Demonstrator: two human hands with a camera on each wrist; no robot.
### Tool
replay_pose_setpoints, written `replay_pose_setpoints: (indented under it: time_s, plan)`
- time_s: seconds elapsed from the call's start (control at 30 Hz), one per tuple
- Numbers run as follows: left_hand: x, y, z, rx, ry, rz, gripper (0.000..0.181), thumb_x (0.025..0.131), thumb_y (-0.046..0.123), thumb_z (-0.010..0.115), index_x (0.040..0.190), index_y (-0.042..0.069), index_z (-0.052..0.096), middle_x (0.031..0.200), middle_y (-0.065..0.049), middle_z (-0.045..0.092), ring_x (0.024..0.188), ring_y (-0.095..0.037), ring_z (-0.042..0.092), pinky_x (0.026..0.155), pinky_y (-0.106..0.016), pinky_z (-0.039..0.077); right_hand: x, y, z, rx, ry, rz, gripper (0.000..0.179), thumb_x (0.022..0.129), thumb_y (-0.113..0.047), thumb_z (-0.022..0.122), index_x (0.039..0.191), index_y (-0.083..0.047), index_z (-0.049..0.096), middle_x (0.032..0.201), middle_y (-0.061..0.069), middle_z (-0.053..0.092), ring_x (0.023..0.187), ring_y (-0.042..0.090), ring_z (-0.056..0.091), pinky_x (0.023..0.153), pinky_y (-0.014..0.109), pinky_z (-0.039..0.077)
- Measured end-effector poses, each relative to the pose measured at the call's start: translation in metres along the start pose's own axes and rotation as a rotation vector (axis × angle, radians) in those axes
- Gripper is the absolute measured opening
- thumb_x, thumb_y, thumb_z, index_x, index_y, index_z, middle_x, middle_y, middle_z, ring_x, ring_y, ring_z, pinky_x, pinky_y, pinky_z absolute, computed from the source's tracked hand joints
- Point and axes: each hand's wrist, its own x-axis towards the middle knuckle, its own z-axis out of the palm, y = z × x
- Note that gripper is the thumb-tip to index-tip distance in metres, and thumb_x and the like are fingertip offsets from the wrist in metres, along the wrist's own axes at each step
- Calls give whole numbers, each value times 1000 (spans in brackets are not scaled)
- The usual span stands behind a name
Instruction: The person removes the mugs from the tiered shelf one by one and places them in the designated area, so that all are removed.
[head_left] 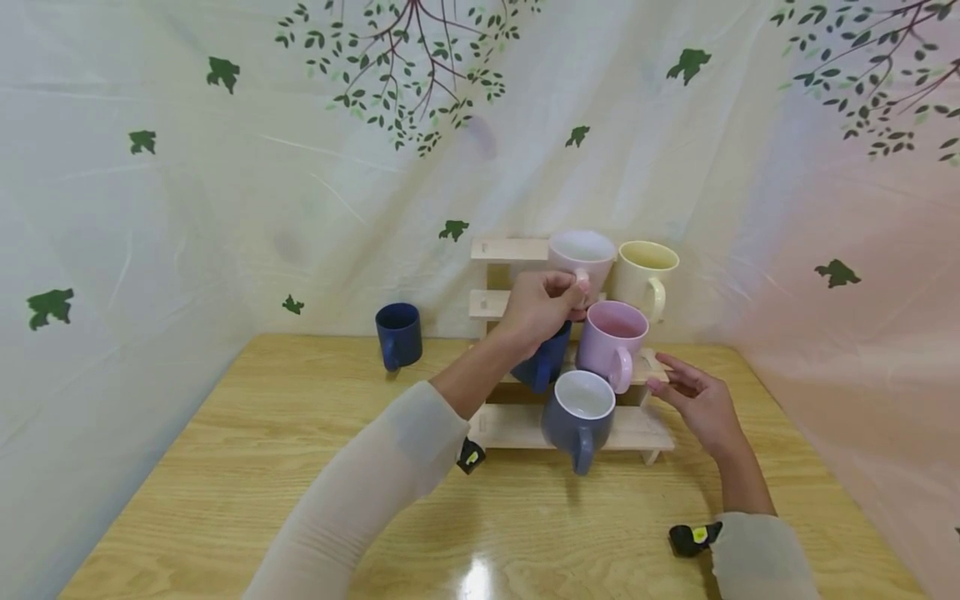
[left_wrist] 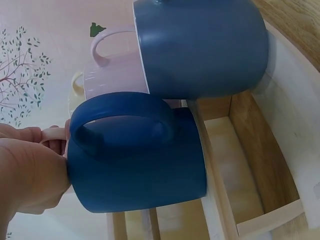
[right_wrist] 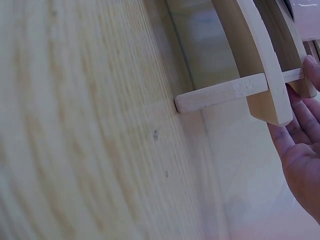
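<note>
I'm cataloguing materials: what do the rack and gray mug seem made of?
Rack: apparently unpainted, matte wood, judging by its pale, natural coloring. Gray mug: probably glazed ceramic, given its smooth body, soft sheen and white interior, though coated metal remains possible.

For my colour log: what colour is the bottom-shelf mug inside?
The mug is white inside, best seen in the head view.

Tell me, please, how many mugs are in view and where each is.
6: navy mug on the table; pale pink mug gripped by the left hand; yellow mug, lilac mug, second navy mug and grey-blue mug on the rack. More may be hidden.
</note>
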Motion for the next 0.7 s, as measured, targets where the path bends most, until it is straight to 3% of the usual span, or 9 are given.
replay_pose_setpoints:
  time_s: [0.17,0.27,0.43,0.7]
  plan:
    - [-3,2,-3,114,4,88,22,98,22,71,109,5,77,95,-2,72,84,-18,70,78,-27,60,0,2,0,6,0,-1,61,96,-41,72,146,-11,57,108,-17,69,99,0,63,81,11,52]
    - [-5,4,-7,126,3,141,20,98,23,71,107,7,77,96,-2,73,87,-18,66,79,-29,60,0,3,0,12,1,-2,61,96,-41,73,146,-11,57,107,-17,70,99,0,64,81,12,53]
    - [-9,11,-16,61,-21,148,22,98,22,70,112,5,75,102,-4,72,92,-19,68,87,-35,60,0,2,0,6,1,7,61,96,-42,72,147,-11,57,110,-17,69,100,0,63,81,11,52]
    - [-13,21,-40,-1,-29,184,27,98,18,70,118,-1,73,109,-11,71,97,-24,71,89,-37,60,0,2,0,-18,9,-2,60,96,-42,72,146,-13,58,126,0,66,104,0,60,81,11,52]
